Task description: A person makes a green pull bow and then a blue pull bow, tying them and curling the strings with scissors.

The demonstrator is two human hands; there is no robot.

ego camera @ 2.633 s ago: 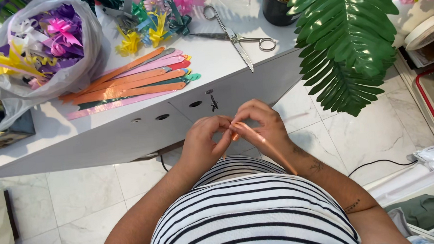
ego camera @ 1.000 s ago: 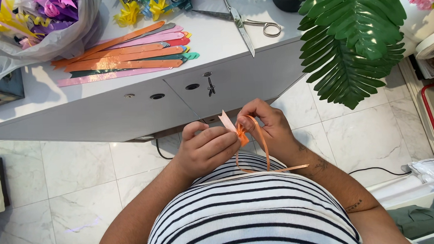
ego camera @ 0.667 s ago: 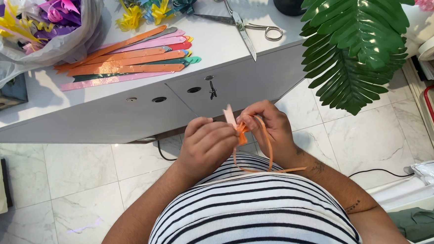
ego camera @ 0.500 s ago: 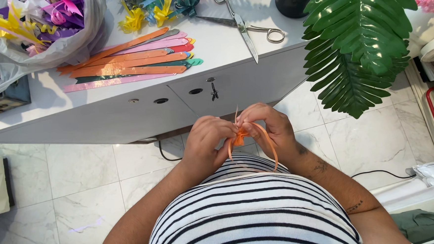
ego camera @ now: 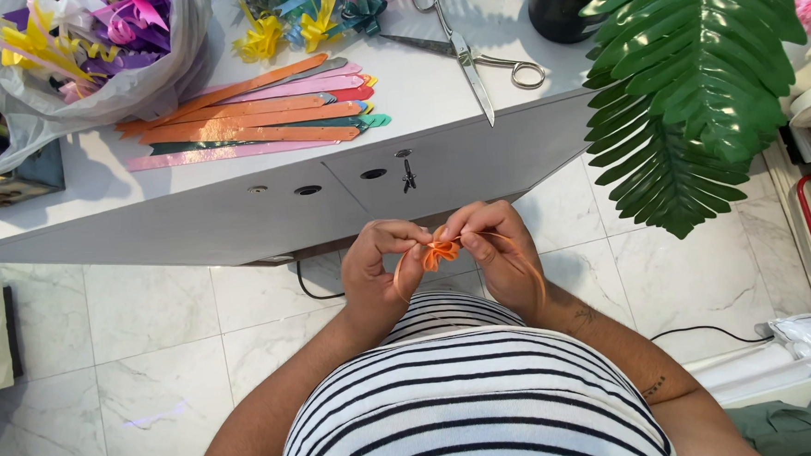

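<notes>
**Mid-fold on a small orange ribbon flower**

Currently, scanning from the left, I see a clear plastic bag (ego camera: 82,64) of finished purple, pink and yellow ribbon flowers on the white desk (ego camera: 238,200). Beside it lies a fan of flat ribbon strips (ego camera: 252,116), mostly orange and pink, not yet folded. More yellow and teal flowers (ego camera: 306,16) sit near the desk's back edge, with the scissors (ego camera: 470,53) lying to their right.

Below the desk, over my striped shirt (ego camera: 470,391), my left hand (ego camera: 385,271) is closed in a pinch on the orange ribbon piece (ego camera: 440,252). My right hand (ego camera: 499,251) pinches the same piece from the other side, a loose tail looping down past my wrist.

I judge this flower partly formed: the centre is bunched, the tail remains unworked. A green palm frond (ego camera: 694,83) hangs at far right.
</notes>
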